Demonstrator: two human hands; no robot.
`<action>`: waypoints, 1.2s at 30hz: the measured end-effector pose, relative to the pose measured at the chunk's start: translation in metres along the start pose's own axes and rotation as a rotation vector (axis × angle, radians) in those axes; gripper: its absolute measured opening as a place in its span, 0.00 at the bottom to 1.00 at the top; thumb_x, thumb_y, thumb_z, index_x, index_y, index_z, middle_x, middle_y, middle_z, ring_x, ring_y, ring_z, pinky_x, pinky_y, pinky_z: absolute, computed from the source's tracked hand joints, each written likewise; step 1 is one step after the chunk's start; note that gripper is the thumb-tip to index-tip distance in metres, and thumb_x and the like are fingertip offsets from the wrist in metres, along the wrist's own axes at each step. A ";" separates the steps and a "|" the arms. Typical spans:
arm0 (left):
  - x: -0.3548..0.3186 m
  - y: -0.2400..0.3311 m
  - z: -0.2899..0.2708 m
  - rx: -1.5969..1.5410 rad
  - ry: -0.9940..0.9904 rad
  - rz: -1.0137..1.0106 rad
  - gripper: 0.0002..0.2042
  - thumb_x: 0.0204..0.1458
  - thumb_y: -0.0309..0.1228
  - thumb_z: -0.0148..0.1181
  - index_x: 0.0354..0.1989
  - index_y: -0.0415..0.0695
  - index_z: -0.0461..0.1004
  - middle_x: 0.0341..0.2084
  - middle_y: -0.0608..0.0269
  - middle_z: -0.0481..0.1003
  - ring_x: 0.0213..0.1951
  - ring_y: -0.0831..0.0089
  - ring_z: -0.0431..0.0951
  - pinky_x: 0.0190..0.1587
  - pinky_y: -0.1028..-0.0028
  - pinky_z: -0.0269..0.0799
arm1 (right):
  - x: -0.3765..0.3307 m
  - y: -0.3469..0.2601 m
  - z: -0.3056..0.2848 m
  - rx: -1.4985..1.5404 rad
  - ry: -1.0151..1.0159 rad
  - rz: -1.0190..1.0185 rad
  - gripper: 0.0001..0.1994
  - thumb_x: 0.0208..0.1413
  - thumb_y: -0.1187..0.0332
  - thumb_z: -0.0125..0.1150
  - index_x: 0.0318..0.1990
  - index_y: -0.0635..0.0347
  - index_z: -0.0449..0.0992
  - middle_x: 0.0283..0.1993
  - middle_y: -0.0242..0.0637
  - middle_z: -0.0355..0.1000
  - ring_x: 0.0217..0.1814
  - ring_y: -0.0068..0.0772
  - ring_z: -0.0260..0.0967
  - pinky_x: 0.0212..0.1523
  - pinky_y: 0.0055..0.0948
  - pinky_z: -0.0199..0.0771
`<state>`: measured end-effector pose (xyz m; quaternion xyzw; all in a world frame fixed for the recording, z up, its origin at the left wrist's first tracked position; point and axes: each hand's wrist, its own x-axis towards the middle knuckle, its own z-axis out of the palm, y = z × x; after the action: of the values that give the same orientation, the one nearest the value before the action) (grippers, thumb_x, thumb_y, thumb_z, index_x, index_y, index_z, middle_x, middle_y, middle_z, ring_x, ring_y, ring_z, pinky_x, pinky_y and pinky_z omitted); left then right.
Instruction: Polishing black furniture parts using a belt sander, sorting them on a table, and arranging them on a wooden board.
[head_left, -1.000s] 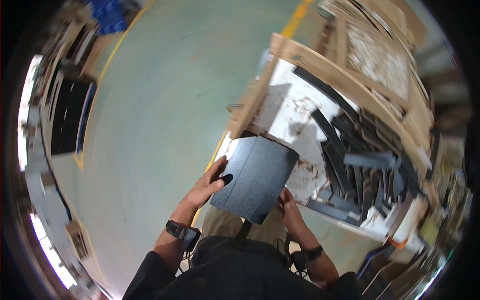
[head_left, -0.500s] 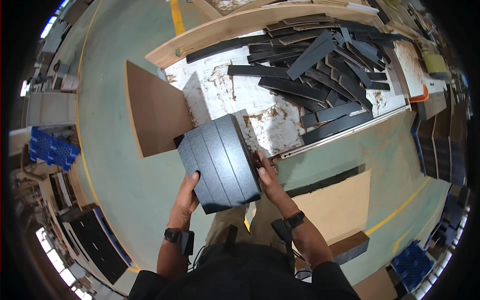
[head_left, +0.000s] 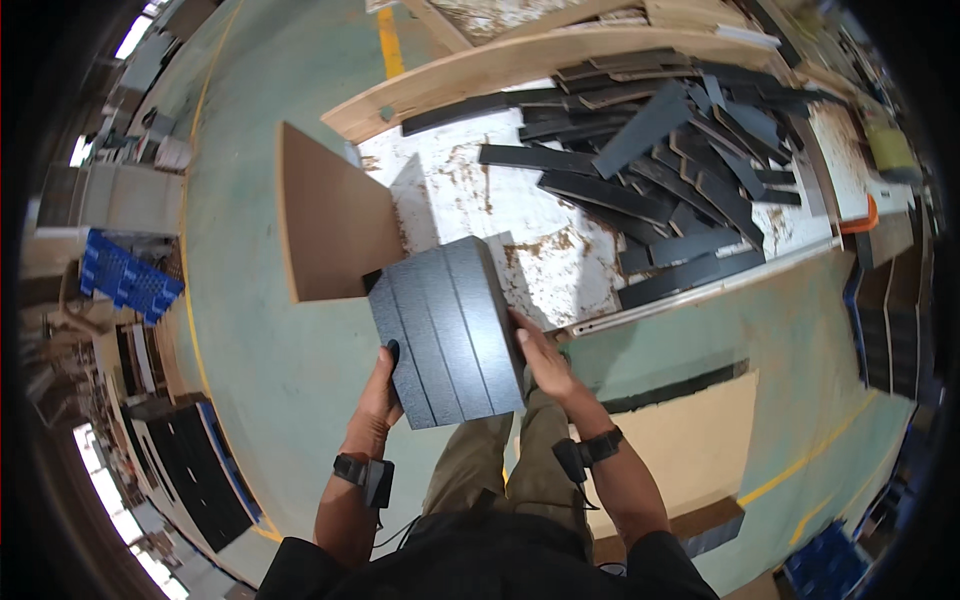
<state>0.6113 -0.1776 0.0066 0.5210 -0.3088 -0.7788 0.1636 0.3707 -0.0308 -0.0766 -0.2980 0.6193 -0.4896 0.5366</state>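
while your left hand (head_left: 378, 395) grips the left edge of a bundle of dark grey strips (head_left: 450, 335), your right hand (head_left: 546, 362) presses on its right side, so you've got it pinched between the two. your left thumb (head_left: 384, 370) lies against that edge, dark at the tip; can't tell how your left fingers are bent, they're hidden by the bundle. your right fingers point away from you along the side wall.

the bundle is out in front of your trousers (head_left: 465, 465), broad face up, far end angled a bit left, three seams running lengthwise. you wear a dark strap on each wrist.

just past its far left corner a brown panel (head_left: 335, 225) stands on edge; can't tell if they touch. beyond the bundle, to its right, is a white bed (head_left: 450, 185) with brown scuffs, and a heap of loose dark strips (head_left: 670, 180) on its right part. a wooden side board (head_left: 480, 78) runs along its far edge. on your right a tan sheet (head_left: 690, 440) lies on the green floor (head_left: 240, 365). well off to your left: a blue pallet (head_left: 130, 277), dark panels (head_left: 200, 470).
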 end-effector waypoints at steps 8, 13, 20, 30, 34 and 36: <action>0.044 -0.010 0.008 -0.133 0.089 -0.023 0.36 0.67 0.59 0.39 0.64 0.35 0.65 0.54 0.51 0.74 0.53 0.65 0.77 0.56 0.63 0.75 | 0.061 -0.024 -0.015 -0.083 0.171 0.060 0.36 0.71 0.42 0.37 0.71 0.67 0.59 0.65 0.42 0.66 0.61 0.31 0.64 0.63 0.32 0.63; 0.072 -0.018 0.010 -0.248 0.020 -0.039 0.35 0.68 0.56 0.39 0.65 0.33 0.62 0.54 0.49 0.73 0.51 0.63 0.77 0.54 0.65 0.77 | 0.081 -0.019 -0.001 0.114 0.091 0.173 0.32 0.72 0.46 0.42 0.66 0.69 0.66 0.58 0.41 0.71 0.59 0.31 0.66 0.61 0.31 0.65; 0.086 -0.028 0.017 -0.361 0.072 -0.026 0.31 0.70 0.51 0.38 0.64 0.31 0.57 0.53 0.44 0.69 0.53 0.58 0.76 0.52 0.58 0.79 | 0.063 -0.027 0.006 0.629 -0.029 0.213 0.14 0.69 0.69 0.50 0.57 0.65 0.71 0.48 0.34 0.73 0.45 0.23 0.70 0.43 0.24 0.75; 0.090 -0.054 0.017 -0.288 -0.021 0.054 0.29 0.71 0.49 0.37 0.63 0.32 0.57 0.51 0.46 0.69 0.48 0.60 0.77 0.49 0.60 0.80 | 0.052 -0.043 0.006 0.370 0.029 0.114 0.10 0.65 0.71 0.54 0.49 0.66 0.76 0.41 0.32 0.75 0.38 0.19 0.69 0.34 0.22 0.74; 0.090 -0.054 0.015 0.057 -0.118 0.199 0.28 0.71 0.49 0.36 0.63 0.32 0.58 0.51 0.46 0.69 0.48 0.61 0.77 0.48 0.61 0.80 | 0.052 -0.041 0.004 0.209 -0.008 0.006 0.08 0.63 0.72 0.55 0.44 0.66 0.77 0.37 0.30 0.75 0.36 0.17 0.68 0.33 0.22 0.72; 0.091 -0.054 0.014 0.119 -0.143 0.201 0.28 0.71 0.49 0.36 0.63 0.32 0.58 0.52 0.46 0.68 0.49 0.62 0.76 0.49 0.62 0.79 | 0.053 -0.043 0.004 0.223 -0.003 0.007 0.07 0.63 0.71 0.56 0.42 0.66 0.77 0.35 0.30 0.75 0.35 0.18 0.68 0.33 0.23 0.73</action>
<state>0.5660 -0.1845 -0.0896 0.4393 -0.4159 -0.7739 0.1872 0.3542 -0.0941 -0.0563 -0.2351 0.5613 -0.5531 0.5690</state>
